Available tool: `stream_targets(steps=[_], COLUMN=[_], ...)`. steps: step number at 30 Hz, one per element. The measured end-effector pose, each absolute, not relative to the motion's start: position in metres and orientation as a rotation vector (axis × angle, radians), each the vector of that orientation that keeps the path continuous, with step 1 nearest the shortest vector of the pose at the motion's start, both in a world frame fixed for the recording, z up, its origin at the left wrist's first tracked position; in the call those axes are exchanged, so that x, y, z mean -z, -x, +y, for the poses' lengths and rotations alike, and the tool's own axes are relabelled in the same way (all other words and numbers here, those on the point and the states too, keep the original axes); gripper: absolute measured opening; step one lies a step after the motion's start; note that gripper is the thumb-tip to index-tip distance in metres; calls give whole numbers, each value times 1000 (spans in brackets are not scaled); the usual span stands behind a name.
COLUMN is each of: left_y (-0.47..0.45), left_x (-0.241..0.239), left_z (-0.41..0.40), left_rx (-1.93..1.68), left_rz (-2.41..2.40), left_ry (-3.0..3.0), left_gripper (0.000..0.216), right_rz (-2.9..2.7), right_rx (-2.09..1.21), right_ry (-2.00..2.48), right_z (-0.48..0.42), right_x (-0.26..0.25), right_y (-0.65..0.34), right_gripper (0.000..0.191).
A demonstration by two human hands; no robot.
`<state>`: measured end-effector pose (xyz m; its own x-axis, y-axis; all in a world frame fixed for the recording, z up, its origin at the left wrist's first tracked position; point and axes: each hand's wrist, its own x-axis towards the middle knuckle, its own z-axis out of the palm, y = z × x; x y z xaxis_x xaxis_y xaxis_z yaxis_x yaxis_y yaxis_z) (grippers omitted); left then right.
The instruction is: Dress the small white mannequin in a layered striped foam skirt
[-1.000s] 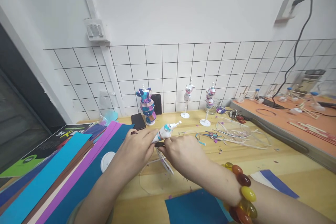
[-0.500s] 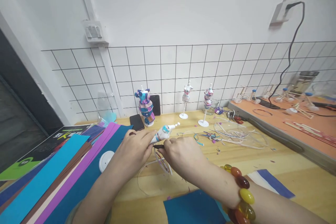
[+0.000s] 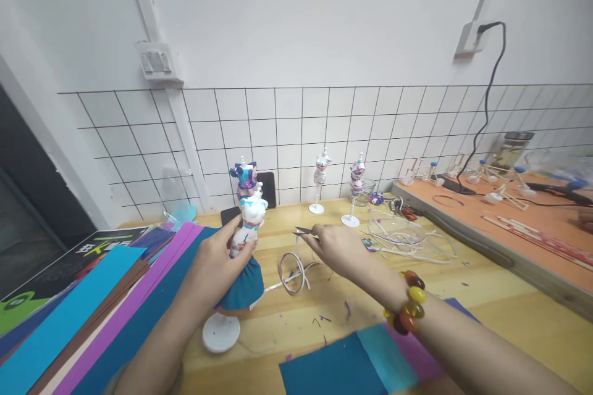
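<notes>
A: Which step looks to be in hand?
B: Fitting trim to the miniature dress form (image 3: 253, 215), I'd judge; the left hand (image 3: 215, 259) grasps it round the waist, just above its teal skirt (image 3: 243, 287), at the left-centre of the wooden table (image 3: 296, 336); its white round base (image 3: 221, 333) is below, though I can't tell if that touches the wood.

A: And the right hand (image 3: 334, 248)?
B: Pinching a dark pointed tool (image 3: 303, 231), tweezers or a small blade, I can't tell which; a pale strip (image 3: 291, 273) curls just under its tip and seems to hang from it.

A: What would the next move call for?
B: A steady waist hold, I'd say, with the tip guiding the strip gently so it doesn't snag the skirt.

A: Counts?
B: Four dress forms: one held, plus a purple-and-blue one (image 3: 244, 178) partly behind it and two pale ones (image 3: 320, 171) (image 3: 356, 179) upright by the wall; two phones, one leaning (image 3: 267, 190), one lying partly hidden (image 3: 229, 217); one bead bracelet (image 3: 407, 305).
</notes>
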<state>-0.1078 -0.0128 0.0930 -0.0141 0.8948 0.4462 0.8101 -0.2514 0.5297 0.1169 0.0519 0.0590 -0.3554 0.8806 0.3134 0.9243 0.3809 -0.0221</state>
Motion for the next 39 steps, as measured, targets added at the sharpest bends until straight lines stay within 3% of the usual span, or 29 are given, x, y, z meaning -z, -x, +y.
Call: stream_targets(steps=[11, 16, 20, 25, 28, 31, 39], left_y=[102, 96, 95, 88, 81, 75, 67], left_x=[-77, -78, -80, -77, -71, -62, -43], left_z=[-3, -2, 1, 3, 2, 3, 6], left_rx=[-1084, -1080, -1127, -1222, -1246, -1239, -1227], left_rz=[1470, 1338, 1365, 1403, 1395, 1412, 1373], left_ry=[-1699, -1537, -1471, -1529, -1580, -1632, -1606], left_gripper=[60, 64, 69, 60, 51, 47, 47], right_rz=[-2457, -2487, -2507, -2696, -2816, -2858, -2819], right_rx=[-156, -157, -108, -292, -464, -535, -931], right_ry=[1594, 1509, 1393, 1068, 835, 941, 975], right_z=[94, 90, 71, 18, -8, -19, -14], right_x=[1, 3, -10, -15, -9, -7, -8], right_y=[-153, -149, -152, -156, -156, -153, -154], right_gripper=[40, 25, 25, 20, 31, 37, 17])
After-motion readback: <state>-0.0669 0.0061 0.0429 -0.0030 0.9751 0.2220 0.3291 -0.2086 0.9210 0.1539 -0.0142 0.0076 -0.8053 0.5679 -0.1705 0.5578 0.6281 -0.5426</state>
